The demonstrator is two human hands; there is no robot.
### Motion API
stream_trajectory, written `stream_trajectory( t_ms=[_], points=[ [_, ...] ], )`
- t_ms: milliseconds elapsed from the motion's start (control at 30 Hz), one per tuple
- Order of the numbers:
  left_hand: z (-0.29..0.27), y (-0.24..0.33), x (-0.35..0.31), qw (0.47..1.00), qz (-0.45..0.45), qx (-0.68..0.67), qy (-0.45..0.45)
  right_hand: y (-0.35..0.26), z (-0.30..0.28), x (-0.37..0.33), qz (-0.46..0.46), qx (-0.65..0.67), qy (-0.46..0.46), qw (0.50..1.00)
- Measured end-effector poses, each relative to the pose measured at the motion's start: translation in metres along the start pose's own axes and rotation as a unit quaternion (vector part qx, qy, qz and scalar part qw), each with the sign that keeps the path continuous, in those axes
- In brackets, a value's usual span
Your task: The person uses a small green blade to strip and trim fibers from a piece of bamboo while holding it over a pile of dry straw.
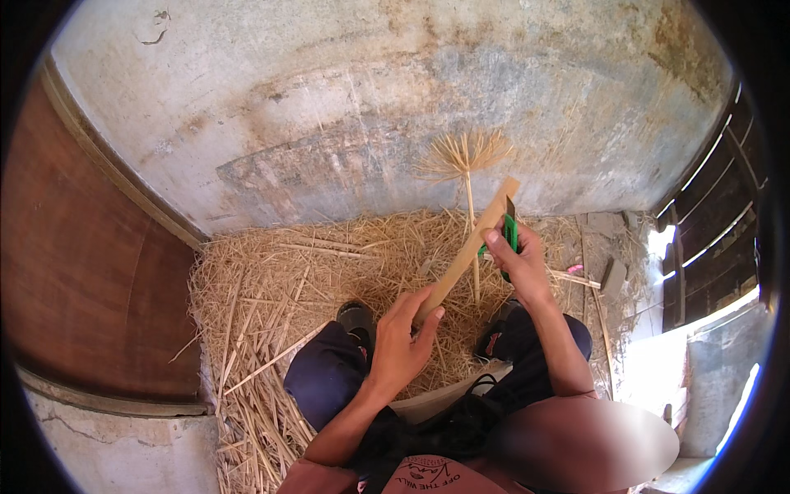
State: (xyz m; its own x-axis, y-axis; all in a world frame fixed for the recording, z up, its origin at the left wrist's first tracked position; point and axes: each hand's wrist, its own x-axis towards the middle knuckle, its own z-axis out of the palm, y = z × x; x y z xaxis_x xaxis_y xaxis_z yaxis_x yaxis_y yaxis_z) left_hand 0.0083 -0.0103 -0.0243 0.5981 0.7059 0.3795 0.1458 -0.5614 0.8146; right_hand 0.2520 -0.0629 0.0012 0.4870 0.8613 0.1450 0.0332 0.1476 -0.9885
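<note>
My left hand point(403, 339) is closed round the lower end of a flat, pale bamboo strip point(457, 268), which slants up and away to the right. In my right hand point(525, 265) is a green utility knife point(510, 234). Its dark blade points up beside the strip's upper part, and whether it touches the strip I cannot tell. My right thumb and fingertips also rest against the strip. Just behind stands a thin stick point(470, 198) with splayed strands at its top, leaning toward the wall; its lower part is partly hidden by the strip and my right hand.
Straw-like shavings point(395, 247) cover the floor, with longer split sticks point(255, 412) heaped at the left. A weathered wall point(370, 107) rises ahead. A brown wooden panel point(99, 247) stands left, dark slats point(716, 222) right. A brick-like block point(613, 276) lies at the right.
</note>
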Motion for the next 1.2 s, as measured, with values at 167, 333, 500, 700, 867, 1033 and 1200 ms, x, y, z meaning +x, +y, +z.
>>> stream_trajectory(
  t_ms=[167, 333, 500, 700, 867, 1033, 1200],
  points=[
    [0.004, -0.012, -0.001, 0.999, -0.01, -0.04, 0.034, 0.011, 0.006, -0.008, -0.156, -0.099, -0.007, 0.983],
    [-0.001, -0.003, 0.0, 0.991, -0.083, -0.107, 0.009, 0.016, 0.017, -0.018, -0.285, -0.311, -0.064, 0.904],
    [-0.003, -0.006, 0.0, 0.978, -0.107, -0.177, 0.0, 0.018, 0.023, -0.022, -0.348, -0.371, -0.095, 0.856],
    [0.0, -0.005, 0.001, 0.97, -0.113, -0.216, 0.017, 0.015, 0.032, -0.026, -0.358, -0.377, -0.093, 0.849],
    [-0.002, -0.004, 0.002, 0.966, -0.127, -0.224, 0.016, 0.012, 0.035, -0.026, -0.355, -0.38, -0.085, 0.85],
    [-0.006, 0.001, 0.002, 0.965, -0.136, -0.223, 0.005, 0.009, 0.037, -0.028, -0.352, -0.39, -0.073, 0.848],
    [-0.006, 0.003, 0.002, 0.973, -0.125, -0.191, 0.012, 0.009, 0.033, -0.025, -0.337, -0.393, -0.041, 0.855]
  ],
)
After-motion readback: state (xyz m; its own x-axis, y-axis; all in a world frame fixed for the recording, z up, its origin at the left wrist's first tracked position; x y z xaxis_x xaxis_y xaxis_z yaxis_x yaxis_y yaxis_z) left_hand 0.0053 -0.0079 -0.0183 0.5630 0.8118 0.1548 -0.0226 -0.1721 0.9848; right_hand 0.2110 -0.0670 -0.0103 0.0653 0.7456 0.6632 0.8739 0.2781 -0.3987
